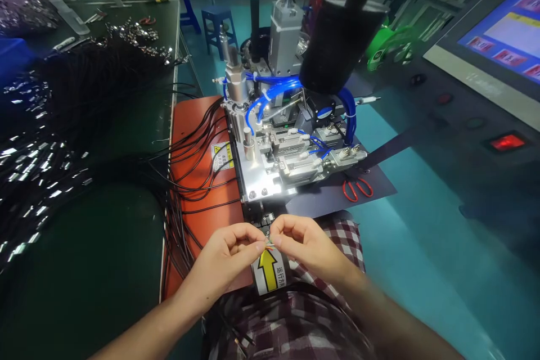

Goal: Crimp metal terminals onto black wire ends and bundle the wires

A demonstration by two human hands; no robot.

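Note:
Thin coloured wires (270, 246) show between the fingertips of both hands, just in front of the machine (270, 177). My left hand (232, 247) pinches them from the left, thumb against forefinger. From the right, my right hand (301, 242) closes thumb and forefinger on the same small bundle. The wire ends are tiny and partly covered by the fingers. Below them lies a white label with a yellow arrow (267, 270). Black cables (202, 180) run over the orange board (211, 216) to the left of the hands.
Red-handled scissors (357, 190) lie on the dark plate at the right. A large pile of black cables (101, 73) covers the bench at the left. A black nozzle (337, 45) hangs above the machine. A control screen (510, 34) stands at the upper right.

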